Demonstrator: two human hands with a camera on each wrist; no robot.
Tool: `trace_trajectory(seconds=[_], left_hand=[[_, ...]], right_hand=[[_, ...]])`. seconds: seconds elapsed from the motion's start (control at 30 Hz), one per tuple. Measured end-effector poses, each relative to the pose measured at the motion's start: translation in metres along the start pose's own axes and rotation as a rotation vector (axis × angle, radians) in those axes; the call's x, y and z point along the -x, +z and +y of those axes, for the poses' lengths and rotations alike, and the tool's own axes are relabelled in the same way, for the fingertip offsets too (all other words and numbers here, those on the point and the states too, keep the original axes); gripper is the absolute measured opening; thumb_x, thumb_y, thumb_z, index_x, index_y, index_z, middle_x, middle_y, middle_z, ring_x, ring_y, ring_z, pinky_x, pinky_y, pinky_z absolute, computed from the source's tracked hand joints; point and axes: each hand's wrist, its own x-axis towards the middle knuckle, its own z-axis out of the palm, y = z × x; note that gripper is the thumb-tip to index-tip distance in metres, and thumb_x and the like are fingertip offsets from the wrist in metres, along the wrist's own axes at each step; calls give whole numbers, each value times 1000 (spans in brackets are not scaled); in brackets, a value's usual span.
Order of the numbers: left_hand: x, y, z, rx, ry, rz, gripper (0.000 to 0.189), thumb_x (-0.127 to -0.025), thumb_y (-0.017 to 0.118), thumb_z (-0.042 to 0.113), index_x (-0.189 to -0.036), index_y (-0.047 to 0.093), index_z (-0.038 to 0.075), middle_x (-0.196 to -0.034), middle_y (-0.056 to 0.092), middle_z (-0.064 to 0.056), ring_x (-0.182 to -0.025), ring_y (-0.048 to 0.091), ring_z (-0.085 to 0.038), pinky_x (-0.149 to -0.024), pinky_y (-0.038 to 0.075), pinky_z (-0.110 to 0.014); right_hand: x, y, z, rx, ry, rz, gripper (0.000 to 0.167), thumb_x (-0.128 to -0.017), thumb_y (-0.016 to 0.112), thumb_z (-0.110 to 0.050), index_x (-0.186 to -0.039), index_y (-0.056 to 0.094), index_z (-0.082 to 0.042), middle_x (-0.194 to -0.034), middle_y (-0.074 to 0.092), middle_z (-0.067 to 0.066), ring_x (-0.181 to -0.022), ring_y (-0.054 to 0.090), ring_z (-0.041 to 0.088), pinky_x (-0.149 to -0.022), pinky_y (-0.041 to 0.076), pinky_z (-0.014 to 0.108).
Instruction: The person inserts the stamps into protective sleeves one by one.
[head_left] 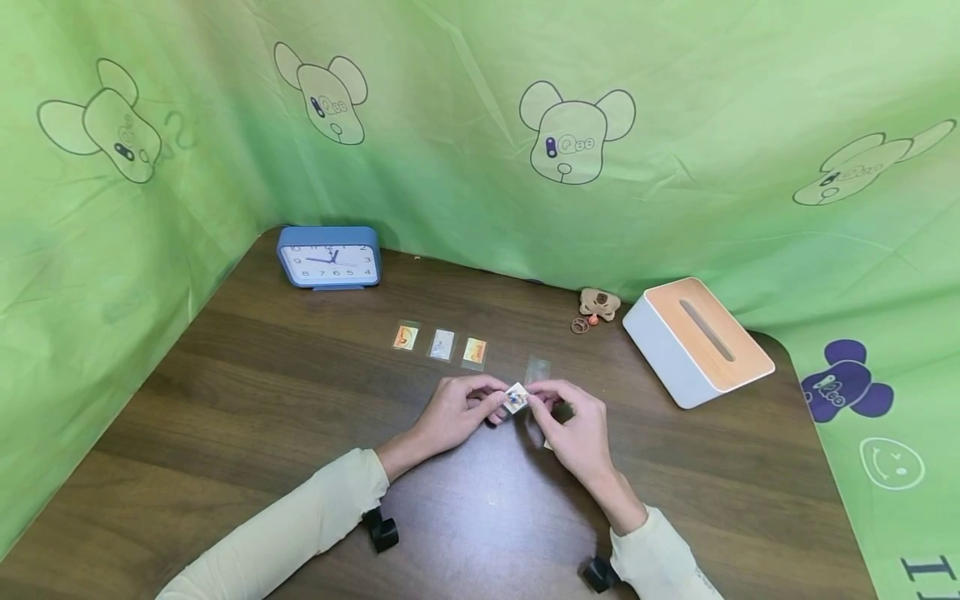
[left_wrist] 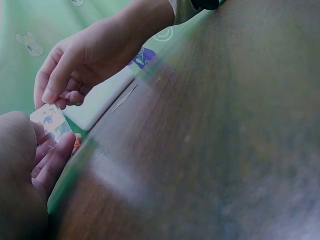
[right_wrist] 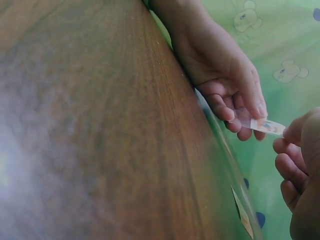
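Observation:
A small printed card (head_left: 516,398) is held between both hands over the middle of the table. My left hand (head_left: 453,410) pinches its left end with thumb and fingers. From the other side, my right hand (head_left: 579,429) grips the opposite end between thumb and forefinger. In the right wrist view, a clear plastic sleeve (right_wrist: 243,119) shows at the left fingers, with the card (right_wrist: 270,127) reaching out from it toward the right hand. Just beyond the hands lies another clear sleeve (head_left: 537,369). A pale card corner (head_left: 547,445) peeks out beneath the right hand, mostly hidden.
Farther back, three sleeved cards lie in a row: an orange one (head_left: 406,337), a white one (head_left: 442,344) and a yellow-orange one (head_left: 474,352). A blue clock (head_left: 330,257) stands back left. At the back right are a bear keychain (head_left: 599,304) and a wood-topped tissue box (head_left: 667,354).

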Motion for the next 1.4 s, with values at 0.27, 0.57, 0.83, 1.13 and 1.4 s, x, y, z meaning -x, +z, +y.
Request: trace_trajectory(seconds=[0.27,0.57,0.83,1.13,1.4], left_hand=[[0,-1,-1,24,22,16,13,-108,68,-1,-115,74,-11,-97,80,-21,-80,81,-26,-73,67,-33],[-1,0,-2,12,2,24,12,-108,69,0,-113,76,-8,-99,81,-18,-78,80,-17,-73,67,-33],[0,-1,-1,-5,-13,20,11,-108,70,2,-113,77,-5,-99,82,-16,-78,80,-15,-73,67,-31],[1,-1,0,-15,-20,1,11,-108,70,3,-112,78,-4,-96,82,-15,-76,80,-18,-71,67,-32],[1,-2,0,-115,14,-6,9,-106,74,5,-111,80,-1,-96,82,-12,-71,76,-12,-65,65,-29]], right_hand=[[-1,1,1,-18,-48,13,28,-86,88,9,-105,85,-11,-85,75,-2,-73,66,12,-67,55,28],[-2,2,4,-10,-81,-12,26,-86,89,8,-101,84,-13,-85,74,-3,-72,66,13,-64,55,30],[0,2,5,14,-47,-68,30,-84,92,7,-103,82,-13,-85,73,-4,-70,65,12,-62,58,35],[2,1,3,13,-26,-85,27,-88,87,8,-101,81,-15,-86,73,-6,-72,65,10,-63,58,35],[1,0,2,15,-38,-49,29,-87,84,13,-98,82,-15,-83,72,-6,-71,66,9,-63,60,35]])
